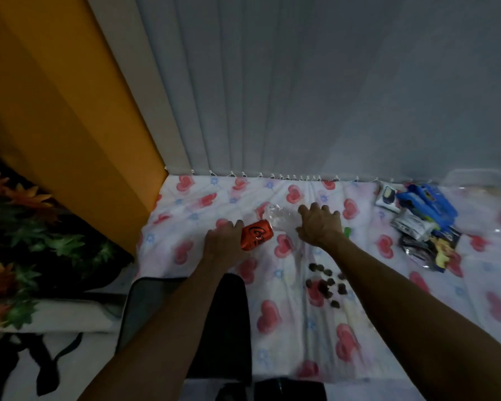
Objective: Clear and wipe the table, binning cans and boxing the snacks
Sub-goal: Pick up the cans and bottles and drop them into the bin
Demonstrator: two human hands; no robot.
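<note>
A red soda can (256, 235) lies on its side on the heart-patterned tablecloth (287, 308). My left hand (224, 240) rests against the can's left side, fingers curled around it. Just right of the can sits a crumpled clear plastic piece (281, 217). My right hand (320, 225) hovers over its right edge with fingers spread, holding nothing. A small green object (348, 232) peeks out beside my right wrist. Several dark snack pieces (326, 283) are scattered on the cloth below my right forearm.
A pile of snack packets (422, 224), blue, silver and white, lies at the table's right back. Grey vertical blinds (301, 96) bound the far edge, an orange wall (70, 111) the left. A dark chair (220, 322) stands at the near edge; artificial leaves (26, 241) are far left.
</note>
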